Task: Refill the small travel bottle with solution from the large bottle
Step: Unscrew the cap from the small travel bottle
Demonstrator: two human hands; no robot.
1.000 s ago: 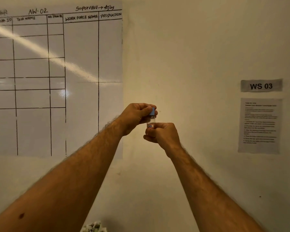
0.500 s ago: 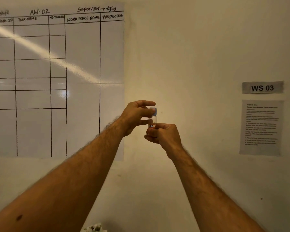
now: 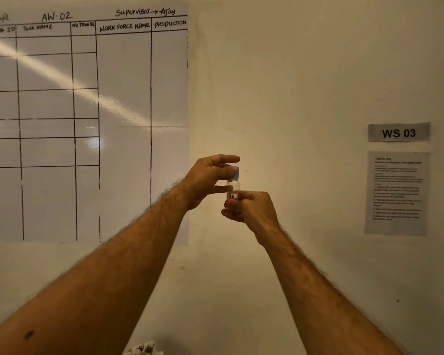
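Observation:
I hold a small clear travel bottle [image 3: 233, 186] upright at chest height in front of the wall. It carries a red-framed label and a light blue cap [image 3: 236, 172]. My right hand [image 3: 251, 210] grips the bottle's lower half from below. My left hand [image 3: 210, 179] pinches the blue cap from the left, index finger stretched above it and another finger touching the bottle's side. The large bottle is out of view.
A whiteboard [image 3: 87, 124] with a hand-drawn grid covers the wall at the left. A "WS 03" sign [image 3: 398, 132] and a printed instruction sheet [image 3: 396, 193] hang at the right. Something white and leafy [image 3: 144, 349] peeks in at the bottom edge.
My left hand's fingers have loosened from a full wrap over the cap to a pinch with the index finger stretched out. The bottle and right hand stay almost still.

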